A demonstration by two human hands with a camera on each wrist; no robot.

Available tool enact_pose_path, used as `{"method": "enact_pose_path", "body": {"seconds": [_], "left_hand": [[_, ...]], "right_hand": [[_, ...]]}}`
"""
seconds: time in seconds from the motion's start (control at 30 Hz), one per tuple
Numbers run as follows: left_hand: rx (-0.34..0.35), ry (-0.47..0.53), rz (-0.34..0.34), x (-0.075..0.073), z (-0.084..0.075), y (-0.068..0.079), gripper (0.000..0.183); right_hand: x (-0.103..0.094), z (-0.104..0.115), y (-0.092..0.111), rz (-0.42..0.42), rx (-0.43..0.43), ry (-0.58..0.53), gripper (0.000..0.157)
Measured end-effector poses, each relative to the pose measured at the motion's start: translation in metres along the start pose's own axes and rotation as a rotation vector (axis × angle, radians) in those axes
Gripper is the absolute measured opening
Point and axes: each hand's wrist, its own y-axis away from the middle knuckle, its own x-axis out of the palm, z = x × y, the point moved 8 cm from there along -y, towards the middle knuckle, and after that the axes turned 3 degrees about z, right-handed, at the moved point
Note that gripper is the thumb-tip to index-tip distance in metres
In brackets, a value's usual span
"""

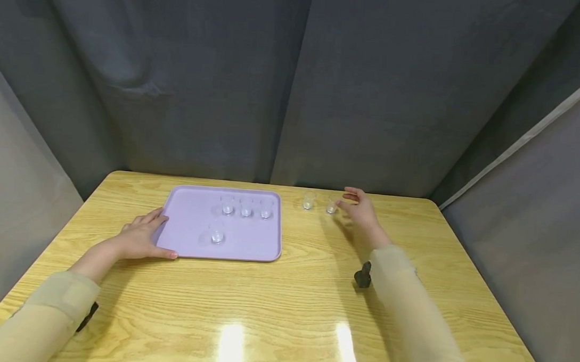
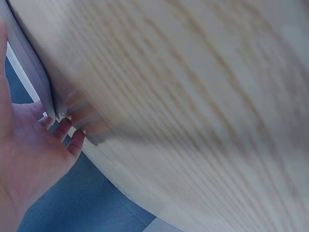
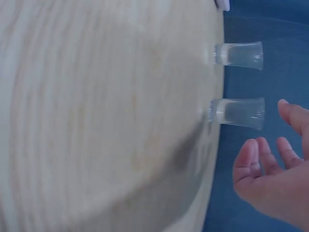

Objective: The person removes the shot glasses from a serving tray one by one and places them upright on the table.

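My left hand rests against the left end of a lilac tray, fingers spread along the side and thumb at the front edge. In the left wrist view, fingertips show close by the tray's rim. At the back right of the table, my right hand is beside a small clear shot glass. The right wrist view shows its thumb and fingers parted and apart from that upright glass. A second shot glass stands to the left of it.
On the tray, three shot glasses stand in a row towards the back, among them a middle glass. Another glass stands nearer the front. The wooden table ends at dark grey curtains behind it.
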Motion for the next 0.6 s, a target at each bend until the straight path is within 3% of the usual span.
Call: {"method": "enact_pose_path", "body": {"seconds": [0.6], "left_hand": [[0.002, -0.004, 0.002, 0.000, 0.002, -0.001, 0.118]], "right_hand": [[-0.003, 0.059, 0.029, 0.033, -0.064, 0.054, 0.055]]}}
